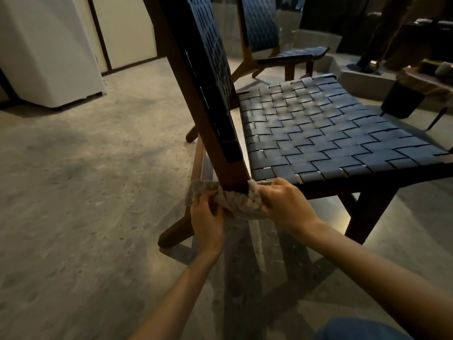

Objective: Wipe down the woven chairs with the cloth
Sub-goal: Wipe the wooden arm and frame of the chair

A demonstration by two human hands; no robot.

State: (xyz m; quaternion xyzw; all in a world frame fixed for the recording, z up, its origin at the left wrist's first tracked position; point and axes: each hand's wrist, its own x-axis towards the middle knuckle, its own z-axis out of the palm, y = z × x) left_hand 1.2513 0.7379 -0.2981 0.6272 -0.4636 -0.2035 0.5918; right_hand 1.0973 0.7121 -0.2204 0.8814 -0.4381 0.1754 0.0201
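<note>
A dark woven chair point(318, 133) with a brown wooden frame stands in front of me, its seat to the right and its tall backrest rising at the centre. A beige cloth point(239, 200) is wrapped round the bottom end of the backrest's wooden post. My left hand point(208, 217) grips the cloth on the left side of the post. My right hand point(284, 202) grips it on the right side, beside the seat's near corner. A second woven chair point(267, 33) stands farther back.
A white cabinet point(49, 52) stands at the far left on the grey concrete floor point(85, 192). A low round side table point(416, 89) with items on it sits at the right edge. A raised concrete step point(355, 79) runs behind the chairs.
</note>
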